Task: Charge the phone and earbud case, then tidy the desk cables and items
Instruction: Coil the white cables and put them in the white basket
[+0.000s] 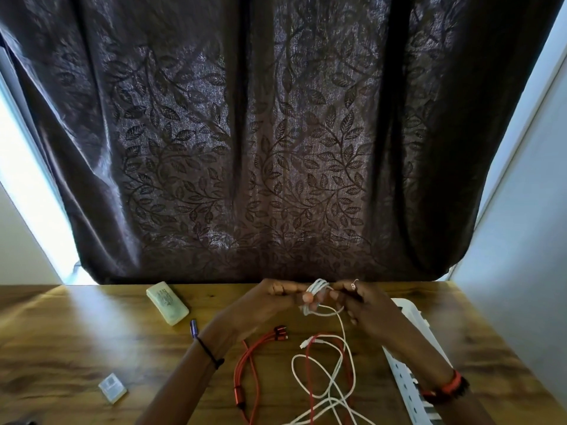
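White cable [329,391] at lower centre: its upper end is coiled around the left hand's [270,305] fingers, with the right hand [362,305] pinching the coil. Loose loops cross a red cable [245,372] on the wooden desk [76,342]. Leaf-patterned dark curtain [276,133] fills the upper frame.

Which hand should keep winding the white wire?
Probably the right hand: it pinches the loose white cable beside the coil, while the left hand holds the coil wrapped around its fingers.
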The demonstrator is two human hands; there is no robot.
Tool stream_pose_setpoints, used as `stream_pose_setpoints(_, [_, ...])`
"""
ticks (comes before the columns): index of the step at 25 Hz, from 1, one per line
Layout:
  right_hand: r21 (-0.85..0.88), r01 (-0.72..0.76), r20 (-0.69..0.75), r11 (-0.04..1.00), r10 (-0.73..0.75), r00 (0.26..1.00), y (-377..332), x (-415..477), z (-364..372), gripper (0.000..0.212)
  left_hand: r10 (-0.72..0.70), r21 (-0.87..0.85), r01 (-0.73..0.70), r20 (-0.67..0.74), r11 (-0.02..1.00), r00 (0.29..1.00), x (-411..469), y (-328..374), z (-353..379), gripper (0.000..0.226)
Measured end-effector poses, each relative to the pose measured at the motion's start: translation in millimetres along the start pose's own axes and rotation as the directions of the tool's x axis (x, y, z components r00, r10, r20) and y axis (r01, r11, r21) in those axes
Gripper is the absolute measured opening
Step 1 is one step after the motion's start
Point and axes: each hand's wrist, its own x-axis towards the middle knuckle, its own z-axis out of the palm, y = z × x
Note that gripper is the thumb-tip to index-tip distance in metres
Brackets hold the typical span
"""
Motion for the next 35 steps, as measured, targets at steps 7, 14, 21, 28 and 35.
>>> stream_pose_setpoints(7, [0.342,-0.151,0.035,0.927,0.148,0.988,9,4,-9,0.009,-0.057,0.102,0.071,-0.137,0.992,0.989,0,-8,-2,0.019])
stream_pose_setpoints(14, [-0.268,0.033,-0.12,0.963,-0.068,0.99,23,18,-6,0.008,-0.204,-0.28,0.158,-0.142,0.947,0.969,-8,-16,4,0.026])
stream_pose_setpoints(21, [-0.384,-0.013,-0.313,0.923,-0.117,0.943,27,13,39,0.028,-0.208,-0.548,0.118,-0.104,0.828,0.973,-9,-26,15,0.025])
stream_pose_setpoints(28, [-0.143,-0.059,-0.309,0.988,0.012,0.951,17,11,54,0.036,-0.131,-0.606,0.056,-0.08,0.794,0.988,-10,-37,16,0.037])
stream_pose_setpoints(35, [-0.21,-0.109,-0.361,0.972,0.026,0.932,17,16,61,0.033,-0.183,-0.338,0.083,-0.277,0.938,0.943,-11,-46,28,0.028])
